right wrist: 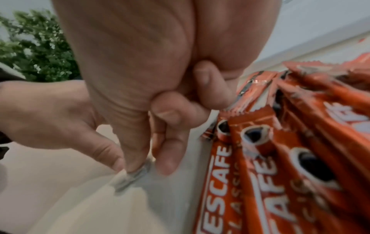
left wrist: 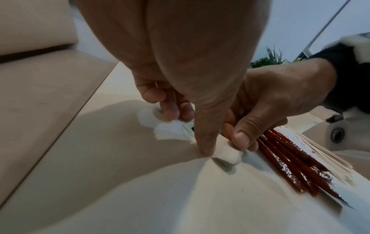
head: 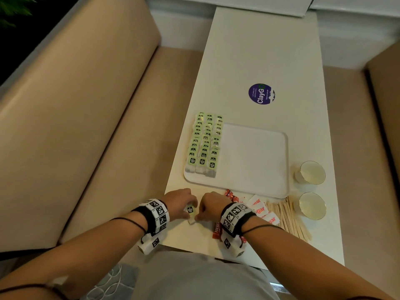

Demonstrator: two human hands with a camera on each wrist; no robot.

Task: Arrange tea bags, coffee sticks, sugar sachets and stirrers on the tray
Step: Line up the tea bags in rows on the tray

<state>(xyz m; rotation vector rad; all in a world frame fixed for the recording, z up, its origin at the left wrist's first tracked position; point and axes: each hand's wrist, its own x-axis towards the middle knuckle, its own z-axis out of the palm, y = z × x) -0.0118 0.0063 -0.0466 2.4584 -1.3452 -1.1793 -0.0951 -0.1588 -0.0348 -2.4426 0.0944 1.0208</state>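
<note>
Now pinching the last tea bag (head: 191,211) with both the left hand (head: 179,202) and the right hand (head: 211,204), just near the tray (head: 255,180); best to lift gently and lay beside the green rows (head: 204,141).

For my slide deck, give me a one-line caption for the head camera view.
Both hands pinch one tea bag on the table below the tray, its left side lined with tea bags.
</note>
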